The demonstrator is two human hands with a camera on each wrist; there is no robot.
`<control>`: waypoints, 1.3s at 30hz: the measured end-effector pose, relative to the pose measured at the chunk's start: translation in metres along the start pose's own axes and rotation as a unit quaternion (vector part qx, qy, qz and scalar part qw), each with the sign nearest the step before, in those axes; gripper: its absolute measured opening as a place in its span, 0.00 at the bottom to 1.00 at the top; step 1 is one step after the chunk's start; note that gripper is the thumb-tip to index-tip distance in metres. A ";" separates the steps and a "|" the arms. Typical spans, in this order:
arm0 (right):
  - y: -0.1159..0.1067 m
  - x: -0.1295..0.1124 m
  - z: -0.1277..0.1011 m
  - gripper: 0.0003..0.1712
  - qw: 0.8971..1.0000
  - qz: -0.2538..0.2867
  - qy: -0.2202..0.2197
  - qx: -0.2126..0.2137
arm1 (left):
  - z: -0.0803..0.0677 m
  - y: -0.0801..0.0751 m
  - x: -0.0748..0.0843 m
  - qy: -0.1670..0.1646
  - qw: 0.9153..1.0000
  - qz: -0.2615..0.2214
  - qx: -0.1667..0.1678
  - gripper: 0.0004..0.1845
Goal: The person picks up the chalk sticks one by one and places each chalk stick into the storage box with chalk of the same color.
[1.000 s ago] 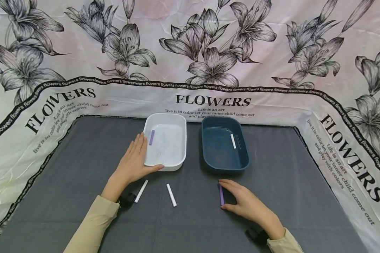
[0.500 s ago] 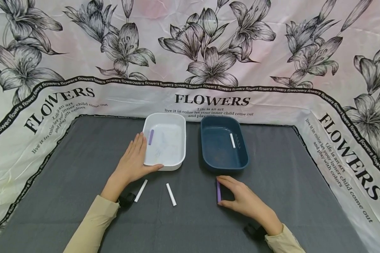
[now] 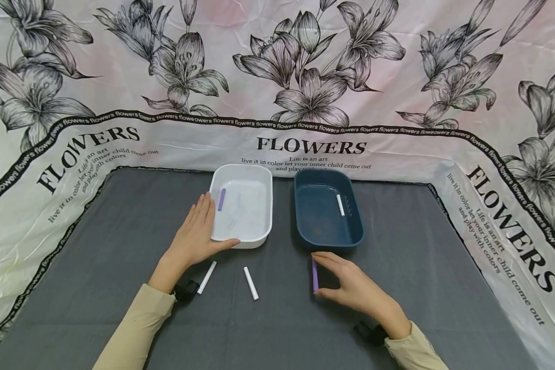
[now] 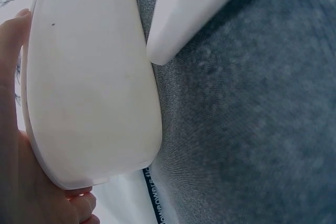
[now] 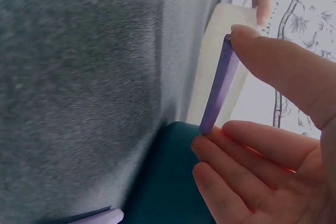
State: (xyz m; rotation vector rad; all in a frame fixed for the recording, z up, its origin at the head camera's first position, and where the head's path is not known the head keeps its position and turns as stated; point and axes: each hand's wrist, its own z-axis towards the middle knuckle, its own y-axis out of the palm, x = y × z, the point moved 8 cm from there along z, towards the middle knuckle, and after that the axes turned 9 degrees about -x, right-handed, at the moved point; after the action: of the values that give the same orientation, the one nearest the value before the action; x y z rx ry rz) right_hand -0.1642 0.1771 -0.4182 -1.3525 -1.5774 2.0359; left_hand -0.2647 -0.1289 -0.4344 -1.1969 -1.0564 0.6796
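Note:
In the head view my right hand (image 3: 351,282) pinches a purple chalk stick (image 3: 315,275) end to end, just in front of the blue tray (image 3: 328,237). The right wrist view shows the thumb at one end of the purple chalk (image 5: 218,86) and fingertips at the other. My left hand (image 3: 191,236) rests against the white tray (image 3: 247,226), fingers straight along its left side and thumb on its near rim. Inside the white tray lies another purple chalk stick (image 3: 221,199). A white chalk stick (image 3: 340,205) lies in the blue tray.
Two white chalk sticks lie on the grey cloth before the white tray: one (image 3: 207,277) by my left wrist, one (image 3: 251,283) further right. A pale stick (image 5: 97,217) shows low in the right wrist view. Flower-printed fabric (image 3: 305,67) borders the cloth.
My right hand has moved a little left and away from me, towards the blue tray, with the purple chalk in it. The left hand has stayed at the white tray.

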 end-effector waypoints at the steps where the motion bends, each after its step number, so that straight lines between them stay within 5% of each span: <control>1: -0.001 -0.002 0.001 0.42 1.000 -0.002 -0.004 0.001 | 0.000 0.000 0.000 0.000 1.000 0.000 -0.001 0.67; 39: -0.039 -0.040 0.044 0.43 0.998 0.029 -0.033 0.034 | 0.000 0.000 -0.001 0.001 1.000 -0.007 -0.011 0.67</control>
State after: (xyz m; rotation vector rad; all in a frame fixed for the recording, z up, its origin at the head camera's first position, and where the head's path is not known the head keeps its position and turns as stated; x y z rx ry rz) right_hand -0.1895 0.1373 -0.3645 -1.3348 -1.4968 2.1699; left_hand -0.2652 -0.1297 -0.4352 -1.2071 -1.0723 0.6585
